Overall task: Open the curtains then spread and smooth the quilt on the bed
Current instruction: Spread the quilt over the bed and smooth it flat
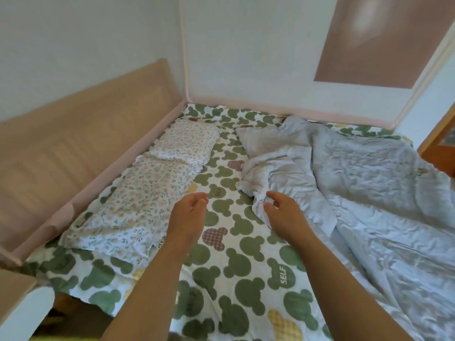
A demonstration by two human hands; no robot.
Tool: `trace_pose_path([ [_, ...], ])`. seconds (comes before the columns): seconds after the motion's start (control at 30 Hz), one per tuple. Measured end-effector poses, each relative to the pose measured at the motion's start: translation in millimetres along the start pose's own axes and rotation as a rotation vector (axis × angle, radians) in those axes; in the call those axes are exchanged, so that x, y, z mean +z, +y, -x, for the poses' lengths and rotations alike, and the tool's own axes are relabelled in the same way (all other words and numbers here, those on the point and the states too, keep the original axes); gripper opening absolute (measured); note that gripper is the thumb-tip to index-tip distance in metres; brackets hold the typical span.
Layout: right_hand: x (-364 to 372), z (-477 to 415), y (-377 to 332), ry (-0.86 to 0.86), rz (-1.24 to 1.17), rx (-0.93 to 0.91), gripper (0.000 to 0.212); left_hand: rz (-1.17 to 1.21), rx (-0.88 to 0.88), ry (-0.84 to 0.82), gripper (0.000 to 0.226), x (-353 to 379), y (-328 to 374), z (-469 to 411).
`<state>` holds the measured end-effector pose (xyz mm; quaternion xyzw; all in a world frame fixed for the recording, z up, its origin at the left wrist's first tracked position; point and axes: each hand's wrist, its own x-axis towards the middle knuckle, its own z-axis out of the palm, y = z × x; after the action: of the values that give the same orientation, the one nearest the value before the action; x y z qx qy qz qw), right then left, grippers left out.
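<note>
Now, going left to right — your left hand (pixel 189 207) hovers empty, fingers loosely curled, over the patterned sheet (pixel 229 244) beside the floral pillows (pixel 152 183). Your right hand (pixel 280 210) is half open, fingertips at the bunched edge of the pale quilt (pixel 369 183) heaped on the bed's right side. Grab only one layer and it likely twists instead of spreading — dragging the sheet too.
</note>
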<state>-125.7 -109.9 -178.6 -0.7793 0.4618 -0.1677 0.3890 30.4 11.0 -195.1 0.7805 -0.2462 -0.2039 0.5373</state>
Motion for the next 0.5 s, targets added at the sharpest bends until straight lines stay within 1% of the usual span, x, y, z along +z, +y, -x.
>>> trace_pose_path([
  [0.13, 32.1, -39.4, -25.3, 0.055, -0.029, 0.099, 0.045, -0.087, 0.032, -0.076, 0.029, -23.4, -3.7, -69.7],
  [0.27, 63.6, -71.1, -49.8, 0.101, -0.046, 0.156, 0.043, -0.121, 0.057, -0.139, 0.03, -42.6, -8.1, -127.3],
  [0.43, 94.6, -102.5, -57.6, 0.151, -0.084, 0.247, 0.042, -0.147, 0.094, -0.252, 0.02, -36.0, -21.1, -184.0],
  [0.5, 100.1, -111.9, -56.4, 0.156, -0.09, 0.283, 0.042, -0.166, 0.087, -0.28, 0.027, -26.4, -25.3, -200.2],
])
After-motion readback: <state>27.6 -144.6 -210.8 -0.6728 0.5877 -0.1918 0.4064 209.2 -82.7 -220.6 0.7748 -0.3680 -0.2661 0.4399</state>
